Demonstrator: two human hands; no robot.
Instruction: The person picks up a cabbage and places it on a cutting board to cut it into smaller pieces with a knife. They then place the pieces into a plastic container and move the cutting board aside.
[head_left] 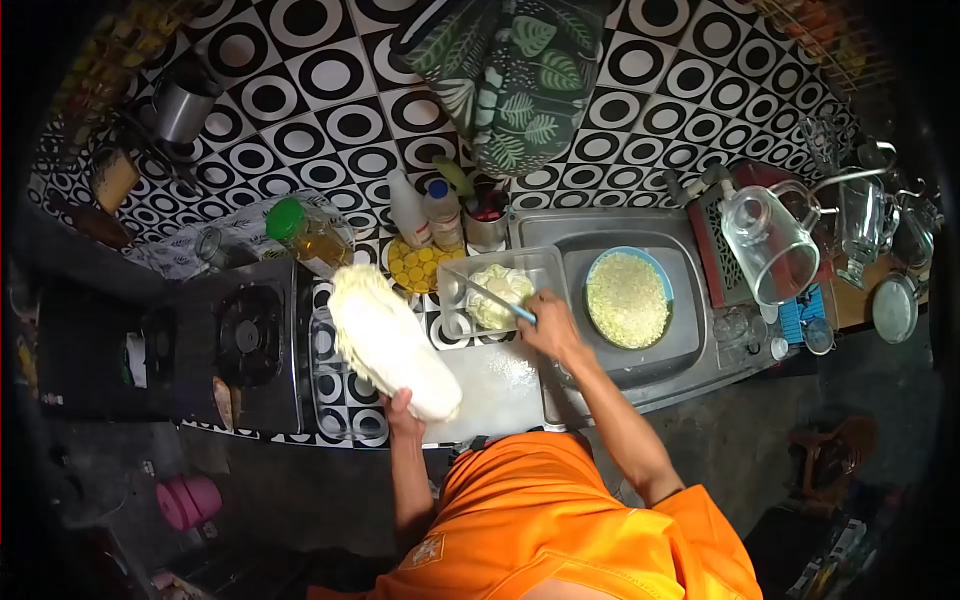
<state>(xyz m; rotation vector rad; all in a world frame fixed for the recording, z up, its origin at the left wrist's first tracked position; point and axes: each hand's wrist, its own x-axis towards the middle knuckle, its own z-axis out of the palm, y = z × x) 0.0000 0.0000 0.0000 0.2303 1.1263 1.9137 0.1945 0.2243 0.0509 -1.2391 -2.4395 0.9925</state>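
My left hand (403,412) grips a large pale napa cabbage (388,340) near its base end, tilted over the counter with its leafy end pointing to the back left. In my right hand (550,328) is a knife (524,315) with a light blue handle. Its blade reaches back left over a clear plastic container (452,300). Pale cabbage (500,285) lies inside that container. Below it, close to my body, a white cutting board (485,385) carries small pale bits. A round bowl (668,285) full of finely chopped pale green cabbage sits in the sink.
The metal sink (690,345) lies right of the board. Behind the container stand bottles (441,208) and a metal cup (486,232). A stove (250,340) and a green-lidded jar (300,228) are on the left. A glass pitcher (770,245) hangs at the right. A patterned cloth (530,90) hangs above.
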